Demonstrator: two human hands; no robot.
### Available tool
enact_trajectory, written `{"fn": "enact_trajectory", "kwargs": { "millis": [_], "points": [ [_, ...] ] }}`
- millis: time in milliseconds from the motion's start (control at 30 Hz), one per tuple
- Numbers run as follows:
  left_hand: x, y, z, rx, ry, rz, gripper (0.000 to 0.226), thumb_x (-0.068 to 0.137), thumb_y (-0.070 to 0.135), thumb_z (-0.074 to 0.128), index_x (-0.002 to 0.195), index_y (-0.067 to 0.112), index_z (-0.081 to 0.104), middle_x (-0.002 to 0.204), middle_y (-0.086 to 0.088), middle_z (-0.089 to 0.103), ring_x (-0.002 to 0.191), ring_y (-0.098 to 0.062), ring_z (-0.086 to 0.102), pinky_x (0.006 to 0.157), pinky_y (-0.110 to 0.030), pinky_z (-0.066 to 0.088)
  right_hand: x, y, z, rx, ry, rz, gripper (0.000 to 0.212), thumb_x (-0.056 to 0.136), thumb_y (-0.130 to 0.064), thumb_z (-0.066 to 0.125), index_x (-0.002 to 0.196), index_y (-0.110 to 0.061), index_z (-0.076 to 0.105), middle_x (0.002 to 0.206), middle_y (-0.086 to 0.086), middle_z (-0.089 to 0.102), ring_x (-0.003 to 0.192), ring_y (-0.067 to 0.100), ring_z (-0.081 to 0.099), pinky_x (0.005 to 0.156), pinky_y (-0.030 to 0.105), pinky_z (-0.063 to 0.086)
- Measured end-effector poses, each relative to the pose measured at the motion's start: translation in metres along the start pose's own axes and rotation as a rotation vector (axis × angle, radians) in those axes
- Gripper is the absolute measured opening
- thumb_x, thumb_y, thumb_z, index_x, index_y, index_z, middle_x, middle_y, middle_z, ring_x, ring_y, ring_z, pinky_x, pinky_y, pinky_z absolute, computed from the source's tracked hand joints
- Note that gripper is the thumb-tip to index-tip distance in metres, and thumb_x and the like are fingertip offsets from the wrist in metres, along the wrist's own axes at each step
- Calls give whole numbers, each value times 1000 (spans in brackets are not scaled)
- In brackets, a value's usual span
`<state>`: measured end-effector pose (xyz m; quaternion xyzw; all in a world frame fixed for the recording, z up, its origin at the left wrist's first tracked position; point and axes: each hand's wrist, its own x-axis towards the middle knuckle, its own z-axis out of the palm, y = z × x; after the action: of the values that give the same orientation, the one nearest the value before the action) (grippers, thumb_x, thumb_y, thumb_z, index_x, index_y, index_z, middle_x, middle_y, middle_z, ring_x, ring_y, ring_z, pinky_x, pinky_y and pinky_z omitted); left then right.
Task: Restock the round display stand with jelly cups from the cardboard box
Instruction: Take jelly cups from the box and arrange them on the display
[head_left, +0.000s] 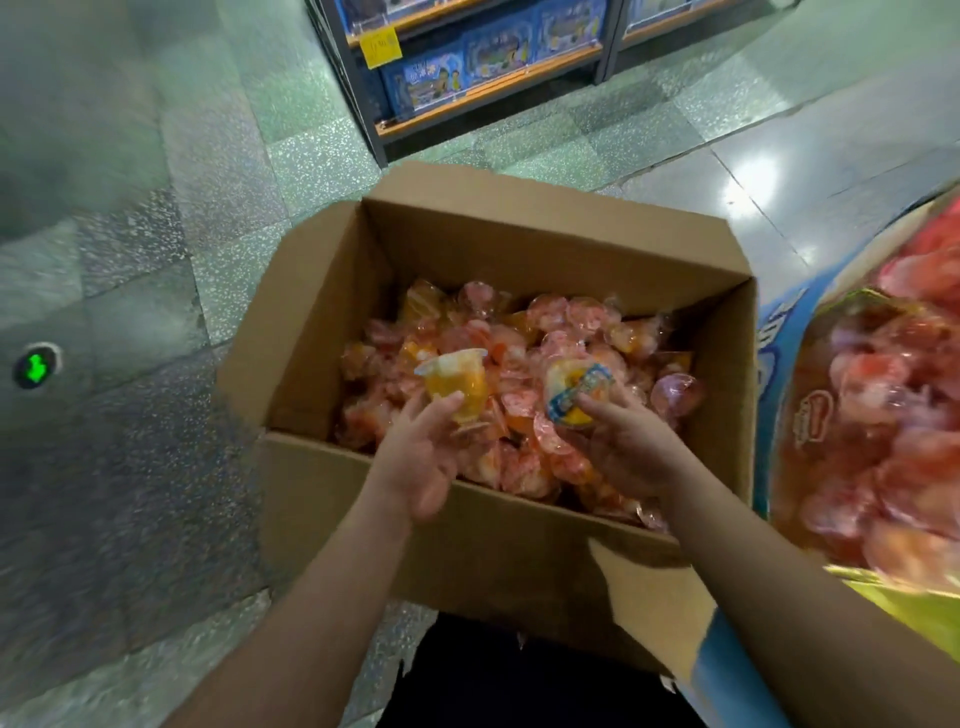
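An open cardboard box (322, 322) stands on the floor in front of me, filled with several pink and orange jelly cups (524, 353). My left hand (423, 457) holds an orange jelly cup (460, 382) above the pile, its white lid tilted up. My right hand (631, 441) grips a second orange jelly cup (574, 389) with its blue and white lid facing me. The round display stand (789, 364) rises at the right edge, its top heaped with pink jelly cups (893, 405).
A shelf unit (363, 104) with blue boxed goods and a yellow price tag stands beyond the box. Speckled tile floor (156, 260) lies open to the left, with a small green floor light (35, 366). A box flap (649, 597) sticks out near my right forearm.
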<state>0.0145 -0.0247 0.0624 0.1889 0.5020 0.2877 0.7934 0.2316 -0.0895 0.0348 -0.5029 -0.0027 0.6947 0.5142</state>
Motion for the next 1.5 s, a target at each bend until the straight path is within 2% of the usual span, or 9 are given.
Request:
{"fn": "enact_trajectory", "kwargs": {
  "millis": [200, 333, 567, 667, 800, 933, 1200, 1367, 1500],
  "points": [
    [-91, -58, 22, -10, -223, 0, 72, 64, 15, 85, 130, 16, 58, 113, -14, 68, 94, -30, 68, 83, -42, 58, -93, 15, -33, -9, -123, -47, 63, 89, -64, 45, 140, -28, 48, 134, 10, 63, 122, 28, 61, 100, 43, 48],
    [-134, -81, 33, 107, -412, -6, 82, 50, 23, 96, 126, 16, 65, 109, -11, 70, 89, -22, 68, 79, -33, 57, -148, 27, -64, -7, -145, -117, 45, 98, -43, 54, 140, -27, 50, 137, 13, 60, 120, 31, 62, 94, 42, 53],
    [-196, -117, 47, 91, -652, -119, 69, 57, -1, 88, 122, 9, 68, 118, -22, 67, 97, -32, 70, 72, -36, 60, -247, 81, -103, 347, -301, -233, 91, 70, -26, 88, 148, -14, 43, 142, 19, 53, 121, 34, 60, 93, 44, 56],
    [-223, -142, 40, 74, -690, -178, 62, 76, -9, 59, 136, 4, 47, 118, -24, 66, 96, -32, 70, 66, -36, 58, -290, 119, -111, 442, -244, -286, 91, 59, -24, 94, 138, -8, 54, 137, 19, 58, 115, 32, 64, 87, 40, 59],
    [-258, -168, 34, 324, -709, -153, 73, 70, 6, 81, 137, 9, 50, 129, -21, 60, 112, -37, 60, 95, -53, 44, -352, 175, -124, 564, -158, -368, 74, 45, -15, 98, 113, 0, 70, 119, 24, 67, 102, 34, 70, 86, 43, 59],
    [-303, -205, 48, 471, -707, -102, 52, 69, 1, 69, 120, 7, 55, 109, -10, 70, 101, -33, 66, 88, -53, 52, -414, 216, -145, 627, -34, -432, 72, 32, -13, 101, 99, -1, 77, 115, 24, 69, 99, 34, 72, 87, 44, 57],
    [-354, -283, 115, 571, -851, -188, 63, 70, 2, 65, 131, 10, 50, 129, -17, 63, 115, -32, 64, 95, -42, 51, -523, 261, -206, 687, 169, -585, 71, 28, -22, 103, 94, -5, 80, 113, 18, 71, 96, 25, 72, 94, 29, 46],
    [-395, -381, 180, 616, -932, -225, 71, 59, 11, 78, 127, 11, 57, 127, -20, 63, 117, -37, 59, 99, -51, 46, -600, 296, -271, 762, 341, -742, 102, 23, -20, 103, 117, -8, 65, 107, 15, 71, 87, 22, 73, 68, 28, 61],
    [-425, -467, 230, 704, -975, -203, 52, 68, 9, 67, 119, 13, 60, 112, -11, 70, 112, -32, 62, 90, -46, 51, -650, 322, -344, 656, 426, -841, 65, 53, -22, 94, 113, -29, 72, 124, 3, 68, 114, 17, 65, 98, 30, 43]
  ]
}}
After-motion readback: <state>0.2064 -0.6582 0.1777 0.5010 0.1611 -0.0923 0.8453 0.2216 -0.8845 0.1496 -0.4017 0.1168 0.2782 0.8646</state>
